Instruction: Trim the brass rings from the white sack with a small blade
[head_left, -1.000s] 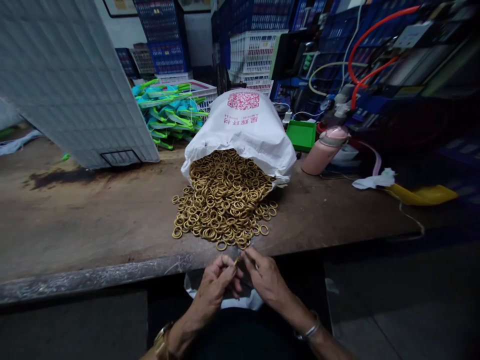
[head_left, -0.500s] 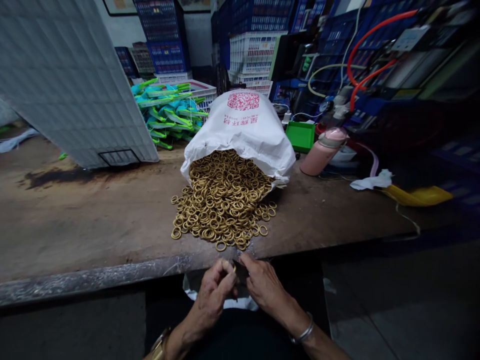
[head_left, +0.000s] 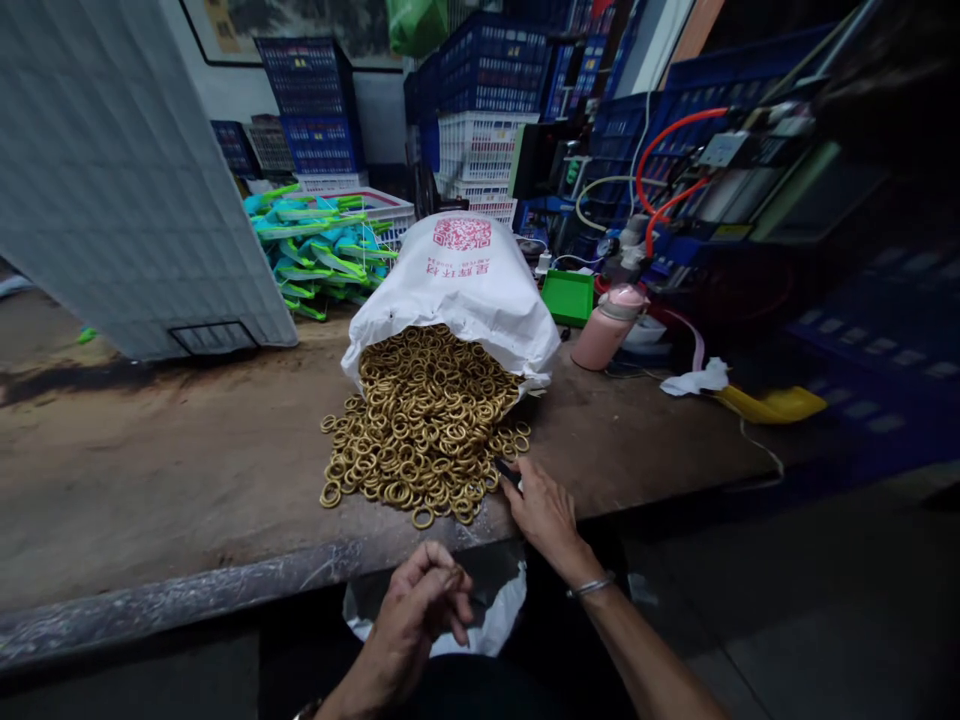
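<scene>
Brass rings (head_left: pixel 420 430) spill from a tipped white sack (head_left: pixel 457 285) toward the workbench (head_left: pixel 187 470) edge, within reach; the right hand (head_left: pixel 546 510) pinches a small dark object (head_left: pixel 508 471) at the pile, while the left hand (head_left: pixel 418 605) curls closed, contents unclear, above a lap bag (head_left: pixel 499 620).

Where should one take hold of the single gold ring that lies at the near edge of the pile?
Pinch the gold ring across its rim, coming from above on the near side. It lies flat on the workbench, slightly outside the pile, so its rim looks free there.

Pink bottle (head_left: pixel 604 335) beside green box (head_left: pixel 568 297); teal plastic parts (head_left: pixel 315 250) rear left; blue crates (head_left: pixel 491 60) behind
</scene>
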